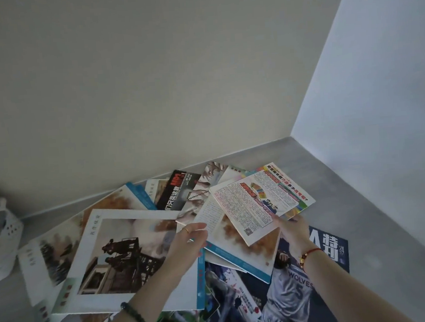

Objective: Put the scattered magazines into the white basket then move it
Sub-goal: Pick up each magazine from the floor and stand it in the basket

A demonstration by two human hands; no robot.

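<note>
Several magazines lie scattered on the grey floor [360, 200] by the wall. A large white-framed magazine [120, 257] with a dark tower picture lies at the left. My left hand [187, 243] hovers over its right edge, fingers apart, holding nothing. My right hand [290, 230] grips the lower corner of a colourful text-covered magazine [259, 202], which is tilted up above the pile. A basketball magazine [298, 288] lies below it. The white basket [3, 240] with holes in its wall stands at the far left edge, only partly in view.
A beige wall [151, 89] meets a pale blue wall [377, 86] in a corner at the right. Bare grey floor lies to the right of the pile and in front of the basket. A black magazine [176, 191] leans near the skirting.
</note>
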